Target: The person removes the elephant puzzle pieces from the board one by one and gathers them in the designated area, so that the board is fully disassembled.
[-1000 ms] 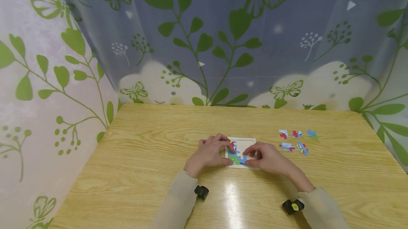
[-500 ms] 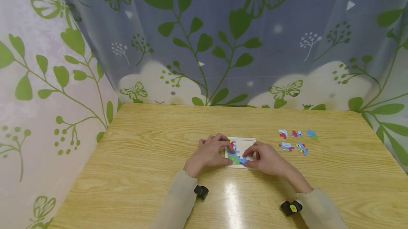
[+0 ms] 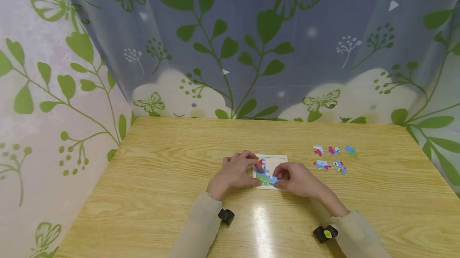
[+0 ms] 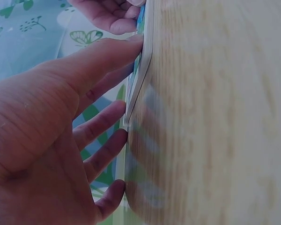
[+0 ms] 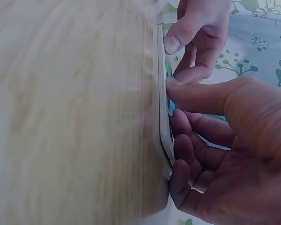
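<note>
Right hand (image 3: 299, 180) has edged leftward, pinching a blue piece (image 3: 272, 180) by the tray's near edge (image 3: 267, 187); left hand (image 3: 234, 172) spread; misaligned pressing could jam it.

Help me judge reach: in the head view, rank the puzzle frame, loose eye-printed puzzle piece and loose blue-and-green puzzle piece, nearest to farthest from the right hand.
1. Puzzle frame: at the right hand, on its left.
2. Eye-printed puzzle piece: to the right, front row.
3. Blue-and-green puzzle piece: farther right, back row.
</note>
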The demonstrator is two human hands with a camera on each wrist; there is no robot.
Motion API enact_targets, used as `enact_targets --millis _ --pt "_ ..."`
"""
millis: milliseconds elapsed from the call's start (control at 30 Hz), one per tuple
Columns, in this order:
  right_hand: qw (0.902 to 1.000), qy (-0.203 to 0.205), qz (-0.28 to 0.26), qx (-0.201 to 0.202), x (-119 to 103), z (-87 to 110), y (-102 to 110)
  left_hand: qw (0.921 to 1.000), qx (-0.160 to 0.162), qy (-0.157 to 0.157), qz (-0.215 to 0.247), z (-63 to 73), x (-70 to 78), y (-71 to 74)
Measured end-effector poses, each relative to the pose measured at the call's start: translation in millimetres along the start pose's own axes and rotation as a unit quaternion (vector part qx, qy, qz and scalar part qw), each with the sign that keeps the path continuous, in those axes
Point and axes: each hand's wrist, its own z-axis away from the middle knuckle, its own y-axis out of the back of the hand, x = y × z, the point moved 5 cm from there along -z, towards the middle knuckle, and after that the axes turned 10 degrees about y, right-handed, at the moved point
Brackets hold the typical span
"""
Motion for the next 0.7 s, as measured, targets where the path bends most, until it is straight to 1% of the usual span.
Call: enact_targets --millis 400,700 --pt "0.9995 -0.007 -0.028 0.013 3.4 0.1 -0.7 1.0 -0.003 0.0 0.001 1.7 0.4 1.2" --pt "0.999 -0.009 -0.034 0.026 3.0 3.3 0.3 1.0 -0.003 0.001 0.001 1.6 0.3 1.2"
